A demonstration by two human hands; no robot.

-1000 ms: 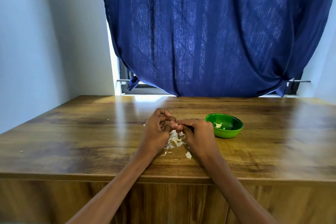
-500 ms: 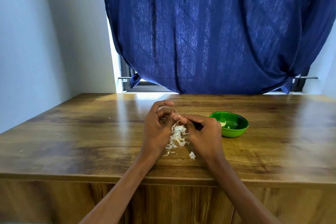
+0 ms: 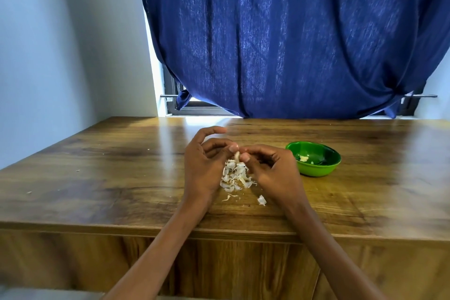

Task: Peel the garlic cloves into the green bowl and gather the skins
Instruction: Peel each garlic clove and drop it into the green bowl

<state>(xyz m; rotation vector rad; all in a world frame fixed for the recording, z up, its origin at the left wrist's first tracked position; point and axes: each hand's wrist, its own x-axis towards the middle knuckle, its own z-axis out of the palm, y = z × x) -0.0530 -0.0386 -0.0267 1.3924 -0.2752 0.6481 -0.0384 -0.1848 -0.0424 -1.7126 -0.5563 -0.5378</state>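
A clove (image 3: pixel 236 155) sits pinched between the fingertips of both hands, the left hand (image 3: pixel 203 165) and right hand (image 3: pixel 272 169) each closing its grip on it from its own side, above the tabletop (image 3: pixel 121 178). Directly beneath lies a heap of skins (image 3: pixel 235 175), with a few loose flakes nearer the front edge. The bowl (image 3: pixel 314 159) stands just right of the right hand, holding pale peeled pieces.

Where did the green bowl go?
In the head view, the green bowl sits on the wooden table, just to the right of the right hand and beyond the pile of garlic skins.
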